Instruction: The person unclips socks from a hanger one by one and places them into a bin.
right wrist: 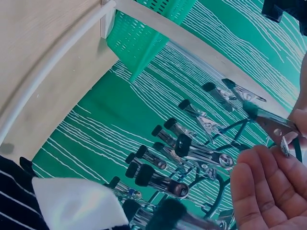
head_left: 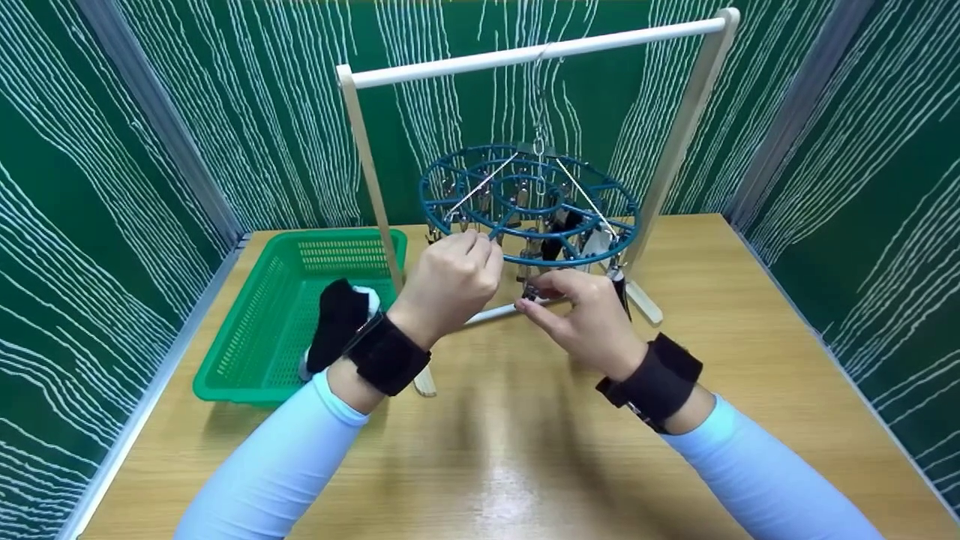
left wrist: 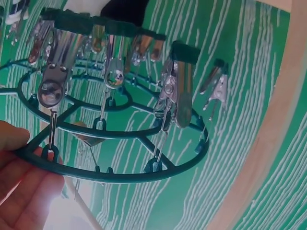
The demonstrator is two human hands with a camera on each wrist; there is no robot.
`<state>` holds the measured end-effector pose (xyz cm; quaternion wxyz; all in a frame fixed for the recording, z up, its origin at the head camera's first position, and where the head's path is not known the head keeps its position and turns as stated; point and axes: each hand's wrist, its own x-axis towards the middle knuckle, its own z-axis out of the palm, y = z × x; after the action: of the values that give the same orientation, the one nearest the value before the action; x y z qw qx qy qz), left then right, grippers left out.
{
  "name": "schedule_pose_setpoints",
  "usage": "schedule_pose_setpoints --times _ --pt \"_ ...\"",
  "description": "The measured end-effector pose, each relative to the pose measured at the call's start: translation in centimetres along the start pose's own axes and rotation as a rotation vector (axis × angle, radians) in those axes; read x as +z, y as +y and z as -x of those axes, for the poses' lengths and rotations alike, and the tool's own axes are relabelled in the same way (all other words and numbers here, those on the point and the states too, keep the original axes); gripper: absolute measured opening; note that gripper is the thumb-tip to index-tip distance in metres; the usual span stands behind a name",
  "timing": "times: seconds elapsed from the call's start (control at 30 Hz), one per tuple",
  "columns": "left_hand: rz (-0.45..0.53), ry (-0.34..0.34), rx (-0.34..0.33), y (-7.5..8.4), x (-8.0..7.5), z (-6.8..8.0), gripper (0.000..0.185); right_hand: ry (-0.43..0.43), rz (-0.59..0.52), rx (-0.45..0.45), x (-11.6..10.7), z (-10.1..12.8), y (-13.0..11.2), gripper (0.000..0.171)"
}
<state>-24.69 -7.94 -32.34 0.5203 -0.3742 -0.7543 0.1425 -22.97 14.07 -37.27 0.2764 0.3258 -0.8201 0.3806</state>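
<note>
A round dark-green clip hanger (head_left: 529,261) with several metal clips hangs by chain and cords from a wooden stand. My left hand (head_left: 454,277) grips its front-left rim; in the left wrist view the thumb and fingers close on the ring beside a hanging clip (left wrist: 53,81). Lower and to the right, my right hand (head_left: 589,319) pinches a metal clip (head_left: 530,291) between thumb and forefinger, below the front rim. Black and white sock-like pieces (head_left: 562,232) hang at the hanger's right. A dark striped piece with a white part (right wrist: 76,203) shows close in the right wrist view.
A green plastic basket (head_left: 247,315) stands at the left on the wooden table (head_left: 495,450), with a black and white sock (head_left: 337,322) inside. The stand's white top bar (head_left: 540,51) and side posts (head_left: 694,127) frame the hanger. Green patterned panels (head_left: 285,105) enclose the table.
</note>
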Motion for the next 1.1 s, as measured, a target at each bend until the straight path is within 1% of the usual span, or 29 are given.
schedule_pose_setpoints --times 0.17,0.3,0.47,0.57,0.67,0.77,0.83,0.93,1.0,1.1 --pt "-0.002 -0.007 -0.013 -0.2 0.4 0.4 0.005 0.021 0.031 -0.077 -0.3 0.1 -0.1 0.022" --pt "-0.006 -0.024 -0.021 -0.4 0.5 0.6 0.005 0.055 0.019 -0.136 -0.7 0.2 -0.3 0.027" --pt "0.015 -0.042 -0.028 -0.7 0.6 1.1 0.004 0.131 0.017 -0.191 -1.8 0.3 -0.6 0.026" --pt "0.028 -0.044 -0.035 -0.9 0.7 1.4 0.006 0.195 -0.001 -0.230 -2.8 -0.1 -0.8 0.021" --pt "0.039 -0.039 -0.041 -1.2 0.9 1.5 0.008 0.265 -0.007 -0.247 -4.0 -0.7 -0.8 0.018" --pt "0.049 -0.045 -0.043 -1.5 0.9 1.6 0.010 0.308 0.016 -0.213 -5.4 -1.1 -0.4 0.015" --pt "0.050 -0.055 -0.043 -1.7 0.9 1.8 0.009 0.307 0.052 -0.172 -6.1 -1.3 0.0 0.014" --pt "0.042 -0.071 -0.047 -1.9 0.8 1.9 0.007 0.263 0.120 -0.093 -6.9 -1.3 0.8 0.020" --pt "0.040 -0.079 -0.052 -2.1 0.8 2.0 0.007 0.209 0.168 -0.040 -7.2 -1.3 1.4 0.030" --pt "0.059 -0.093 -0.065 -2.3 0.8 2.1 0.007 0.124 0.206 0.034 -7.5 -1.1 2.1 0.044"
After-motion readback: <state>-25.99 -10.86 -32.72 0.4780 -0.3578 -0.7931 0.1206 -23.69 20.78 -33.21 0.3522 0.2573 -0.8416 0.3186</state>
